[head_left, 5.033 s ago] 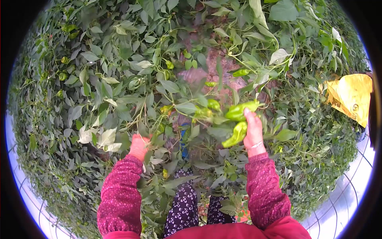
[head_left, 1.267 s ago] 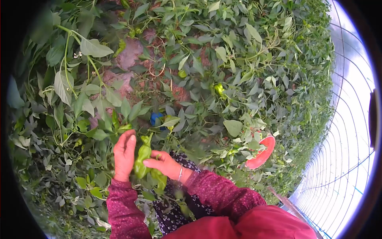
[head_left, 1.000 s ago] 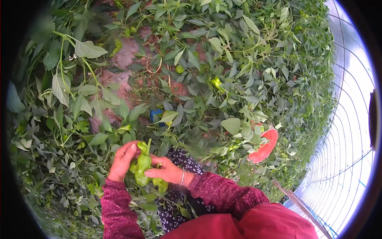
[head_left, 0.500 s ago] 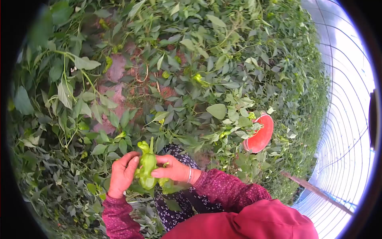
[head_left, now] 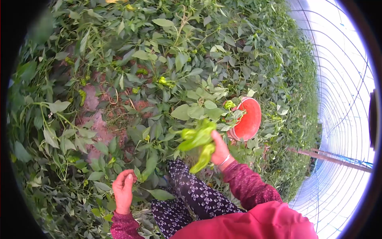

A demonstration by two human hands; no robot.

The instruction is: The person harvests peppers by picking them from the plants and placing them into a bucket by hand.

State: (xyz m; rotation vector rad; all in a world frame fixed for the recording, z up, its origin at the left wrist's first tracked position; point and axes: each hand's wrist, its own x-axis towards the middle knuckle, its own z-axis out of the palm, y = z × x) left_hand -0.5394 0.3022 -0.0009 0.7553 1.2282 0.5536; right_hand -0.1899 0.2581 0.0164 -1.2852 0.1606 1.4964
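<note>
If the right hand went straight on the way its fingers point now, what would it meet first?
Beyond the green peppers in the right hand, probably the leaves ahead, though their depth is unclear. The red bucket lies right of that line.

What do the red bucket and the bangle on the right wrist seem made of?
Red bucket: probably plastic with a satin finish, judging by its smooth, solid-red inner wall. Bangle: likely polished metal, as it looks silvery; too small to be sure.

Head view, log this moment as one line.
right hand: holding green peppers | left hand: beside leaves, nothing visibly held | red bucket: near right hand
</note>
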